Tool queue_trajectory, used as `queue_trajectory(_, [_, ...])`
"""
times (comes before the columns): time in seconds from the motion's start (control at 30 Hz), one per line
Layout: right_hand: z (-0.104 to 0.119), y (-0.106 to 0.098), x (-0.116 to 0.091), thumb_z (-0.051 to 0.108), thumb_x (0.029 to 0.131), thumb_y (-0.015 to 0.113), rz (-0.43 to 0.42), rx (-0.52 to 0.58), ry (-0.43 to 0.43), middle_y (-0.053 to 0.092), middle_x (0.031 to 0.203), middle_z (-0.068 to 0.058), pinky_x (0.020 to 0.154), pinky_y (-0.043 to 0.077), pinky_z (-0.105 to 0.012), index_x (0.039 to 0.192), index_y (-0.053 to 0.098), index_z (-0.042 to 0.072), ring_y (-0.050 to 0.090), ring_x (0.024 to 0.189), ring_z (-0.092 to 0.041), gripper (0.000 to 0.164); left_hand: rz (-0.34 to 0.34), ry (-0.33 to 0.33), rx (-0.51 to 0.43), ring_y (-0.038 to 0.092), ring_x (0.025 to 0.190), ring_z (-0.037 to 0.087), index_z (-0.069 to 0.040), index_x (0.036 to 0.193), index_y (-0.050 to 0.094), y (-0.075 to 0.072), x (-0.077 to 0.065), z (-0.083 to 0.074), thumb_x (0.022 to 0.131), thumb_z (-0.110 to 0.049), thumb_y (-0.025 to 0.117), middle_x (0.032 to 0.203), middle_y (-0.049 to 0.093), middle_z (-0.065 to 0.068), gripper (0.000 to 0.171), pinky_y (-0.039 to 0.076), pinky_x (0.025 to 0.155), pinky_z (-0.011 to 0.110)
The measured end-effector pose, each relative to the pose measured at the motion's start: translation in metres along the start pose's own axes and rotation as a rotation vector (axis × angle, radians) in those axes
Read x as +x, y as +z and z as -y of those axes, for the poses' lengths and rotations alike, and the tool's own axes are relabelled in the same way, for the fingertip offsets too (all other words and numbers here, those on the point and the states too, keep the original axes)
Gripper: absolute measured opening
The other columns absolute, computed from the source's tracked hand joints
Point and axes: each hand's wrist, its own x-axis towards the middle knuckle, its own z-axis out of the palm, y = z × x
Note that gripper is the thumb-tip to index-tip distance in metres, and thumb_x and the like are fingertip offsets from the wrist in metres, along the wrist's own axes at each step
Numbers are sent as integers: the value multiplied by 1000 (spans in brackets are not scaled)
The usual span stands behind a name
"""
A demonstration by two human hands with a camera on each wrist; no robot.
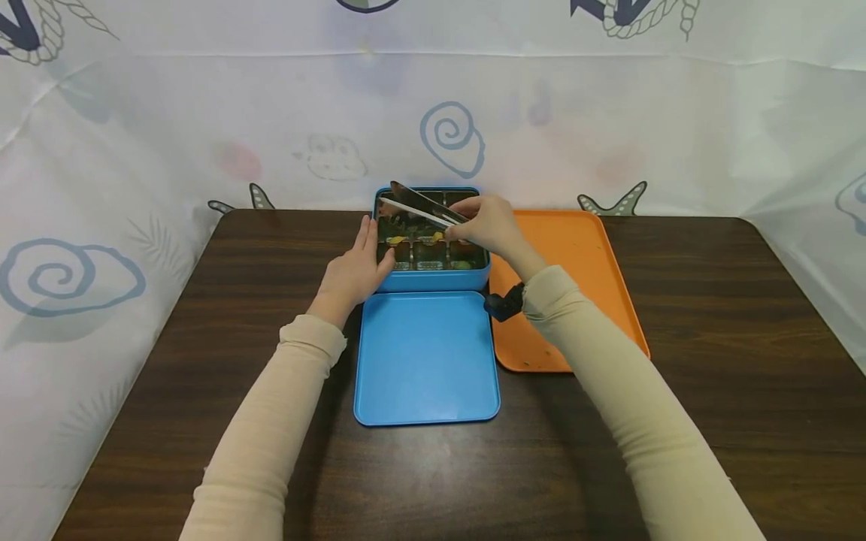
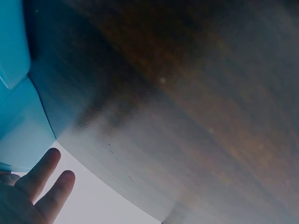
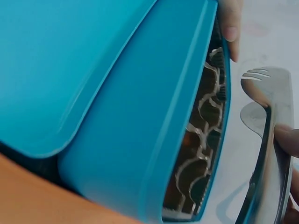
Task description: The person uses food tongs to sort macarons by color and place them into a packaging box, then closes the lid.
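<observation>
A blue box (image 1: 431, 282) stands open at the back middle of the table, divided inside into several compartments with clear, wavy-edged walls (image 3: 202, 135). Small yellow and green bits show in some compartments. My right hand (image 1: 490, 224) grips a pair of metal tongs (image 1: 425, 204), whose two arms spread leftward above the box. In the right wrist view, the tongs (image 3: 280, 98) show a slotted, fork-like end and a rounded end. With fingers extended, my left hand (image 1: 355, 267) touches the box's left side, thumb near the front rim. Only its fingertips (image 2: 58, 191) show clearly in the left wrist view.
The blue lid (image 1: 428, 361) lies flat in front of the box. An orange tray (image 1: 568, 240) with a few crumbs lies to the right, partly under my right forearm. The dark wooden table (image 1: 710, 338) ends at a printed white cloth (image 1: 271, 105) behind.
</observation>
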Motion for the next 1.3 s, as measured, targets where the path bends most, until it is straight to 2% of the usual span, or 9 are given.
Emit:
queue_trajectory(0.4, [-13,-40,-17,21,84,71,35,-21,-32,57,134,-11,94,48,-43,129,60,13,51,119,-28,48,3,-9,-17,43,46,21,-10,153,-9,-2,-2,3,100,-48,20,161,-11,6,71,33,43,30])
queue_trajectory(0.5, [-19,-53,-26,21,85,70,39,-34,-30,57,134,-12,92,48,-43,131,58,12,52,118,-28,48,8,-12,-16,42,46,20,-10,153,-10,-2,-2,3,100,-48,20,161,-11,6,71,32,43,30])
queue_trajectory(0.6, [-25,-68,-39,22,86,68,64,-38,-18,54,137,-12,96,46,-44,133,56,11,50,123,-29,49,12,-16,-15,40,45,20,-11,153,-10,-3,-2,2,100,-49,20,161,-11,5,71,32,43,30])
queue_trajectory(0.73, [-38,-88,-55,28,87,67,102,-44,6,49,141,-10,99,45,-45,135,55,15,46,128,-27,50,17,-22,-14,40,45,20,-11,153,-10,-4,-3,2,100,-49,19,161,-12,5,71,32,43,30])
queue_trajectory(0.9, [-61,-107,-73,38,85,68,103,-83,52,55,133,-8,89,47,-38,133,56,20,54,112,-22,52,22,-19,-18,40,45,19,-12,152,-11,-5,-3,0,100,-49,19,161,-12,4,71,32,43,30])
queue_trajectory(1.0, [-77,-116,-83,42,85,68,107,-116,73,61,128,-7,86,48,-33,130,58,18,57,105,-18,52,24,-15,-18,40,44,19,-12,152,-11,-6,-2,-1,100,-49,20,161,-12,4,72,32,43,29])
queue_trajectory(1.13, [-98,-126,-96,44,83,69,124,-167,95,63,125,-7,81,48,-27,129,58,17,58,97,-10,54,27,-17,-14,41,45,19,-12,153,-11,-7,0,-2,99,-50,19,161,-11,4,72,32,43,29])
queue_trajectory(1.3, [-120,-136,-112,44,82,71,150,-163,150,61,127,-9,76,48,-26,131,57,16,56,92,-4,59,37,-16,-16,40,45,20,-12,152,-12,-8,0,-2,99,-50,19,161,-12,4,72,32,43,30])
